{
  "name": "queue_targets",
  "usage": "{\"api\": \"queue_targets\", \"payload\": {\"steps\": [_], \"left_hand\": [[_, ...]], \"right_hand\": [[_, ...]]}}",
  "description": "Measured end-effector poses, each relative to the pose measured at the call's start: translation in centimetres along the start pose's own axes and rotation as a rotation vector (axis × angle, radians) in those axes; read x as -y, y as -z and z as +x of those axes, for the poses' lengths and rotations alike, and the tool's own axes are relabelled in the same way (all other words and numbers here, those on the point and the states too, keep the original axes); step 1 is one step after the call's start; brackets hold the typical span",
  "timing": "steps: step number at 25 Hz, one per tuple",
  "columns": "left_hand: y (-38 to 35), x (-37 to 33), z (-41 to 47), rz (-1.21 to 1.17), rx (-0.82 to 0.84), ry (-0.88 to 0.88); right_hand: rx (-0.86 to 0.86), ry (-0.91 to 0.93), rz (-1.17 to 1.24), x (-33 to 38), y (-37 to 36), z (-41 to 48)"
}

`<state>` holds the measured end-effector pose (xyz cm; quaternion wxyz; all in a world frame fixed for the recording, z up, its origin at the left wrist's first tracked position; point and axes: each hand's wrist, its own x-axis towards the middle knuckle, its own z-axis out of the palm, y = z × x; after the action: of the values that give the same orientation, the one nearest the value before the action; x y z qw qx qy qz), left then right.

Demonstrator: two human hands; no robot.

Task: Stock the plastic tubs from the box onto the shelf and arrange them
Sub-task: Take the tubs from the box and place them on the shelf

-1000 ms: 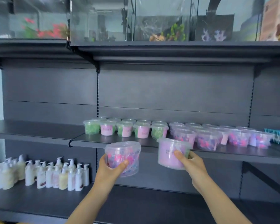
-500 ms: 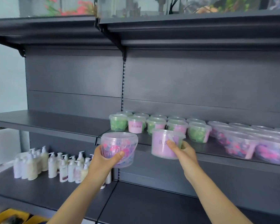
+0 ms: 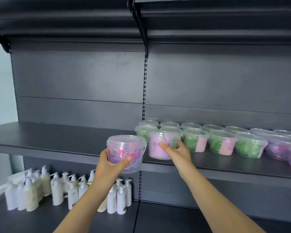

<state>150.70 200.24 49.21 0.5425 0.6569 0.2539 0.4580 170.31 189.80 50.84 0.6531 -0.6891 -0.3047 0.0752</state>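
Soft, even, cool light fills the scene, moderately bright, with a pale sheen on the back panel (image 3: 84,76) and deep shade under the top shelf (image 3: 65,22). The bottles (image 3: 32,190) at lower left and the purple tubs (image 3: 282,147) at far right are smeared and soft, while the clear tub (image 3: 124,143) and pink tub (image 3: 154,153) look sharper. The middle shelf (image 3: 40,137) bows with wide-angle distortion toward the borders

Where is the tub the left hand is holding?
Head view: the left hand holds the clear tub in front of the shelf edge, just left of the right hand's pink-labelled tub.
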Motion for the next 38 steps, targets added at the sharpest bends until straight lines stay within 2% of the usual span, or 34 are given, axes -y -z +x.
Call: {"api": "queue_targets", "payload": {"steps": [4, 8, 12, 16, 19, 22, 24, 31, 38], "left_hand": [[1.4, 1.9, 2.0, -0.009, 0.002, 0.022], [2.4, 3.2, 2.9, -0.003, 0.020, 0.041], [2.5, 3.5, 3.0, 0.002, 0.039, 0.044], [1.3, 2.9, 1.7, -0.024, 0.072, 0.021], [-0.4, 1.8, -0.5, -0.045, 0.100, 0.006], [-4.3, 0.0, -4.4, -0.085, 0.170, 0.002], [-7.8, -1.7, -7.9, -0.111, 0.225, -0.019], [-22.2, -6.9, -23.7, -0.209, 0.388, -0.024], [-34.5, -11.2, -34.3, -0.244, 0.505, -0.011]], "right_hand": [[0.038, -0.006, -0.124, -1.0, -4.4, 2.0], [0.006, 0.109, -0.243, -2.2, -6.4, 2.4], [0.114, 0.090, -0.379, -2.4, -6.0, 3.3], [0.167, 0.056, -0.324, -1.5, -2.8, 1.8], [0.100, 0.014, -0.110, -0.1, 1.0, -1.2], [0.080, -0.070, 0.136, 0.6, 5.7, -6.0], [0.083, -0.083, 0.218, 0.7, 9.3, -9.8], [0.038, -0.022, 0.262, 1.3, 28.0, -21.5], [-0.041, -0.047, 0.179, 1.8, 43.8, -27.5]]}}
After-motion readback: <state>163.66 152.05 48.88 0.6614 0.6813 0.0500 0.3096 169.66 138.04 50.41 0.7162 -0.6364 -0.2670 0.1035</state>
